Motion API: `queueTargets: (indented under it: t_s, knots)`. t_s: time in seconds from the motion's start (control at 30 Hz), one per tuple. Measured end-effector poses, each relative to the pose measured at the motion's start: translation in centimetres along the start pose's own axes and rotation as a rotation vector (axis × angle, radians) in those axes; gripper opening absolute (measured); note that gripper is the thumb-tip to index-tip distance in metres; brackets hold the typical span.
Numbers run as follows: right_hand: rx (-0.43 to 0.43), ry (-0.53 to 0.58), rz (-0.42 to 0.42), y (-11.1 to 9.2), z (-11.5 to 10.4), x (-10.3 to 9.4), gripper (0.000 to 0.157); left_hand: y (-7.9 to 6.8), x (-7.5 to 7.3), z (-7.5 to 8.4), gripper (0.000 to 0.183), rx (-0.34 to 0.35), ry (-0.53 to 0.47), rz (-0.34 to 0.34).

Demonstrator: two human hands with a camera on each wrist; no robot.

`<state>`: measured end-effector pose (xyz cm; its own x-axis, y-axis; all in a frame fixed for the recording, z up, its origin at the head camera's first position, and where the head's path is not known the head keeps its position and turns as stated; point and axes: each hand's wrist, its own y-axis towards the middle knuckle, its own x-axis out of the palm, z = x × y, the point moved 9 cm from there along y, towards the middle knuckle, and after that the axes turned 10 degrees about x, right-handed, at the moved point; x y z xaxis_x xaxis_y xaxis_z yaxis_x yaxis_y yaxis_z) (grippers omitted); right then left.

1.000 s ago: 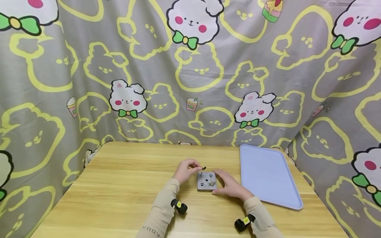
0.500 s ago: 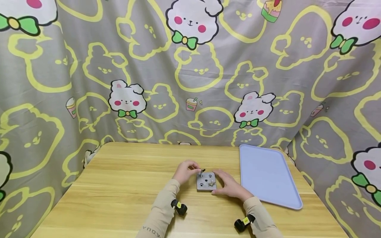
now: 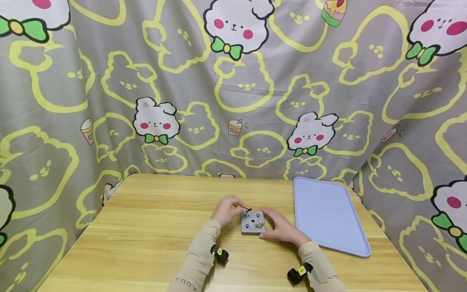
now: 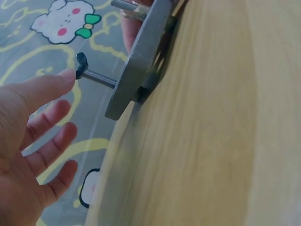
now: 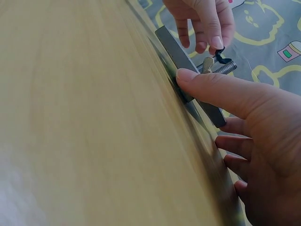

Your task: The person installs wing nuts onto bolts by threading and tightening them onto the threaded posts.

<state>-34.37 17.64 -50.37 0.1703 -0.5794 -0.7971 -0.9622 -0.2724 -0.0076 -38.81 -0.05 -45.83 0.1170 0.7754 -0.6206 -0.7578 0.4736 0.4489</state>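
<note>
A square grey metal plate (image 3: pixel 253 232) with several holes lies near the middle of the table. From its far left corner rises a threaded bolt (image 4: pixel 99 78), topped by a black wing nut (image 4: pixel 82 62). My left hand (image 3: pixel 227 211) pinches this wing nut, thumb tip against one wing; the other fingers spread loosely below in the left wrist view. A silvery wing nut (image 3: pixel 259 224) sits on another bolt at the plate's near right. My right hand (image 3: pixel 282 228) holds the plate at its right side, the thumb on the near edge and fingers by the far edge.
A pale blue tray (image 3: pixel 328 215) lies on the right of the wooden table (image 3: pixel 153 227), close beyond my right hand. A patterned cloth (image 3: pixel 197 89) hangs behind the table and along both sides. Small black cameras (image 3: pixel 220 254) are strapped to both wrists.
My left hand has brought the black wing nut slightly down onto the bolt's top. The right hand and plate stay in nearly the same place.
</note>
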Motion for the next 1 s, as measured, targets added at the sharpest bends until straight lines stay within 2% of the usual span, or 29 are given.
queueTargets:
  t_s: [0.2, 0.63, 1.0]
  knots:
    - [0.013, 0.014, -0.009, -0.05, -0.02, 0.06, 0.093, 0.03, -0.08, 0.34, 0.006, 0.029, 0.045, -0.011]
    - [0.01, 0.013, -0.01, 0.17, 0.14, 0.21, 0.093, 0.05, -0.03, 0.01, 0.006, 0.009, 0.07, -0.027]
    - [0.008, 0.022, -0.016, 0.14, 0.09, 0.2, 0.093, 0.14, -0.08, 0.17, 0.005, 0.02, 0.076, -0.025]
